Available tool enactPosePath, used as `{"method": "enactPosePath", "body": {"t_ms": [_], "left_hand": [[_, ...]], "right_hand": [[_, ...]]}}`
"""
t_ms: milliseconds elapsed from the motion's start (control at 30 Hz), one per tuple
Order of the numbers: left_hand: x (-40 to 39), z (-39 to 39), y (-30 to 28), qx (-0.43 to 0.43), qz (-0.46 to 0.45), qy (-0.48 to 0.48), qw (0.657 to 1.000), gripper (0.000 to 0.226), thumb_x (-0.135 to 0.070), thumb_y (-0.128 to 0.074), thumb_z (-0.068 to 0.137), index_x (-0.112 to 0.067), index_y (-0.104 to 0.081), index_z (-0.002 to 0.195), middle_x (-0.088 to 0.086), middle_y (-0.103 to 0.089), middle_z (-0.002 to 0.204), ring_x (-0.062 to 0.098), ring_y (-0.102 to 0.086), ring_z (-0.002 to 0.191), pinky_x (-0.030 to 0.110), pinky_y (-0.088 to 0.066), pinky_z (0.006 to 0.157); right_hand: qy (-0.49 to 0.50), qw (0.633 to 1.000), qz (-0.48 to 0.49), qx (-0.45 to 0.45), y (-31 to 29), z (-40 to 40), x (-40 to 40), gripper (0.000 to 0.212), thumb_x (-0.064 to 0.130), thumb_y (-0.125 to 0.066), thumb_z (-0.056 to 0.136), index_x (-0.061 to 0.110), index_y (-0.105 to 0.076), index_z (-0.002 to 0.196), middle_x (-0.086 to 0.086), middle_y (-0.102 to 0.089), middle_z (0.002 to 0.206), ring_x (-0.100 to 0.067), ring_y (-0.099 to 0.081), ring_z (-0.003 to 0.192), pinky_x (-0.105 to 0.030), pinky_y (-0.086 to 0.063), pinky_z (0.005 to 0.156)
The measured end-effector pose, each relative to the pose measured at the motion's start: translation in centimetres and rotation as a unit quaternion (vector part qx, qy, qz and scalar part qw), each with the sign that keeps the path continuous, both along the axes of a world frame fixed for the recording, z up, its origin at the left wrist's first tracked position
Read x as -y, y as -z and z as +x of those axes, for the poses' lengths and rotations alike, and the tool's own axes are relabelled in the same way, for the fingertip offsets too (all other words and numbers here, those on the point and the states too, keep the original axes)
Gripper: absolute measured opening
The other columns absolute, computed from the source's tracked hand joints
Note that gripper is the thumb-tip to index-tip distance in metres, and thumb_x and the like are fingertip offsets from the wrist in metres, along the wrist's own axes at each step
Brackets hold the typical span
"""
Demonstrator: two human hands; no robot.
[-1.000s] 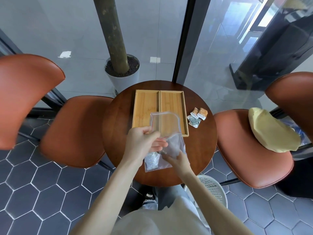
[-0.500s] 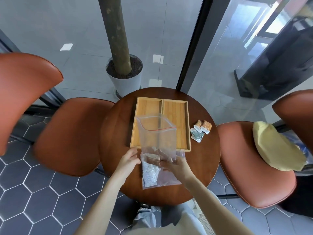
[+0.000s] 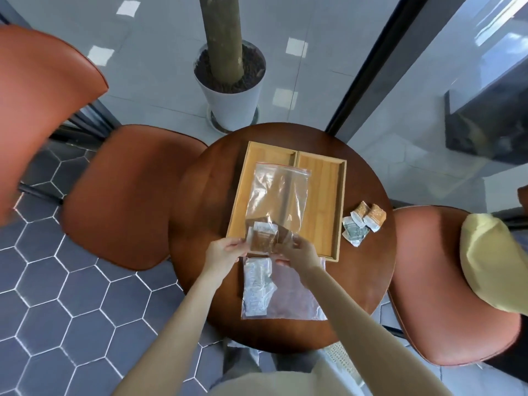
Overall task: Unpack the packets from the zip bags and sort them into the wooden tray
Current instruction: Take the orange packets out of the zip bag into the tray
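Note:
A clear zip bag with a red seal hangs upside-down-flat over the two-compartment wooden tray, brown and white packets bunched at its near end. My left hand and my right hand both pinch that near end. A second zip bag with white packets lies flat on the round table, just under my hands. Both tray compartments look bare beneath the bag.
Several loose packets, orange and green, lie on the brown table right of the tray. Orange chairs flank the table; the right one carries a yellow cushion. A potted trunk stands beyond.
The held zip bag has swung from upright in front of me to stretched out over the tray. My left hand came down to its near end beside my right hand.

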State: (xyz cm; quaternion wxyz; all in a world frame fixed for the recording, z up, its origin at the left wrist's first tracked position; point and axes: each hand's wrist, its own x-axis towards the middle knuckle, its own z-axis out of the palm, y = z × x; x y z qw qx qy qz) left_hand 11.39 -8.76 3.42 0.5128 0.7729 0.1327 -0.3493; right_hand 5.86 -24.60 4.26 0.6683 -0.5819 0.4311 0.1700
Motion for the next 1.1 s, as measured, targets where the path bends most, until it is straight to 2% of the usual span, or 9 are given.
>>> {"method": "enactPosePath", "body": {"t_ms": [67, 133, 267, 333, 467, 567, 733, 833, 1100], "left_hand": [[0.4, 0.7, 0.8, 0.008, 0.025, -0.004, 1.000, 0.032, -0.029, -0.066, 0.082, -0.007, -0.067, 0.105, 0.004, -0.068, 0.095, 0.017, -0.064, 0.089, 0.018, -0.048, 0.070], [0.7, 1.2, 1.6, 0.009, 0.037, -0.016, 0.999, 0.032, -0.030, -0.066, 0.082, -0.007, -0.067, 0.104, 0.003, -0.067, 0.093, 0.017, -0.065, 0.089, 0.018, -0.048, 0.070], [0.7, 2.0, 2.5, 0.018, 0.039, -0.048, 0.998, 0.024, -0.029, -0.062, 0.085, -0.010, -0.068, 0.097, 0.001, -0.067, 0.085, 0.018, -0.065, 0.088, 0.023, -0.050, 0.074], [0.3, 1.9, 2.6, 0.059, 0.083, -0.047, 0.994, 0.019, -0.026, -0.056, 0.090, -0.012, -0.067, 0.098, 0.005, -0.068, 0.096, 0.024, -0.064, 0.099, 0.028, -0.048, 0.082], [-1.7, 1.0, 3.9, 0.172, 0.263, 0.074, 0.946, 0.039, -0.021, -0.053, 0.091, -0.007, -0.051, 0.128, 0.013, -0.052, 0.136, 0.027, -0.048, 0.126, 0.035, -0.042, 0.101], [-3.3, 0.2, 5.4, 0.149, 0.351, 0.243, 0.892, 0.058, -0.030, -0.049, 0.092, -0.010, -0.028, 0.143, 0.012, -0.023, 0.155, 0.028, -0.021, 0.143, 0.042, -0.030, 0.112], [-4.3, -0.1, 6.3, 0.108, 0.360, 0.354, 0.857, 0.071, -0.033, -0.046, 0.092, -0.012, -0.007, 0.147, 0.011, 0.002, 0.158, 0.027, -0.002, 0.146, 0.046, -0.028, 0.112], [-4.4, 0.2, 6.3, 0.090, 0.363, 0.375, 0.848, 0.073, -0.032, -0.047, 0.092, -0.014, -0.003, 0.147, 0.010, 0.006, 0.158, 0.027, 0.001, 0.146, 0.048, -0.026, 0.113], [-4.5, 0.8, 6.3, 0.066, 0.348, 0.389, 0.850, 0.072, -0.029, -0.046, 0.092, -0.017, -0.002, 0.147, 0.008, 0.009, 0.158, 0.028, 0.003, 0.146, 0.047, -0.031, 0.112]], "right_hand": [[0.011, 1.000, -0.003, -0.013, 0.4, 1.3, 0.0, 0.025, 0.011, -0.060, 0.087, 0.003, -0.056, 0.110, -0.014, -0.068, 0.096, -0.017, -0.066, 0.069, -0.022, -0.058, 0.060], [0.027, 0.999, 0.004, -0.024, 0.7, 2.5, 0.2, 0.029, 0.011, -0.060, 0.087, 0.006, -0.053, 0.115, -0.013, -0.069, 0.090, -0.016, -0.067, 0.066, -0.021, -0.057, 0.057], [0.067, 0.995, 0.051, -0.045, 1.2, 4.0, 0.9, 0.049, 0.003, -0.067, 0.080, 0.000, -0.044, 0.124, -0.012, -0.068, 0.085, -0.019, -0.067, 0.068, -0.025, -0.057, 0.065], [0.089, 0.992, 0.073, -0.041, 1.1, 4.4, 1.1, 0.049, 0.002, -0.066, 0.081, 0.000, -0.043, 0.124, -0.011, -0.068, 0.084, -0.020, -0.067, 0.070, -0.027, -0.056, 0.067], [0.110, 0.990, 0.086, -0.031, 0.8, 4.9, 1.6, 0.047, -0.001, -0.065, 0.081, 0.001, -0.045, 0.124, -0.012, -0.068, 0.086, -0.020, -0.068, 0.072, -0.023, -0.057, 0.063], [0.105, 0.991, 0.081, -0.025, 0.5, 5.1, 1.8, 0.043, 0.000, -0.065, 0.082, 0.000, -0.047, 0.121, -0.012, -0.069, 0.085, -0.018, -0.069, 0.071, -0.023, -0.057, 0.063], [0.076, 0.994, 0.079, 0.006, -0.5, 5.5, 1.7, 0.039, 0.001, -0.064, 0.083, -0.002, -0.049, 0.119, -0.012, -0.069, 0.087, -0.016, -0.070, 0.069, -0.028, -0.058, 0.074], [0.069, 0.994, 0.079, 0.024, -1.5, 6.0, 1.7, 0.034, 0.001, -0.065, 0.082, -0.005, -0.053, 0.114, -0.013, -0.070, 0.084, -0.016, -0.071, 0.069, -0.031, -0.058, 0.077], [0.023, 0.996, 0.040, 0.076, -4.9, 7.5, 2.0, 0.026, 0.000, -0.066, 0.080, -0.004, -0.059, 0.104, -0.016, -0.070, 0.084, -0.015, -0.071, 0.067, -0.029, -0.060, 0.071]]}}
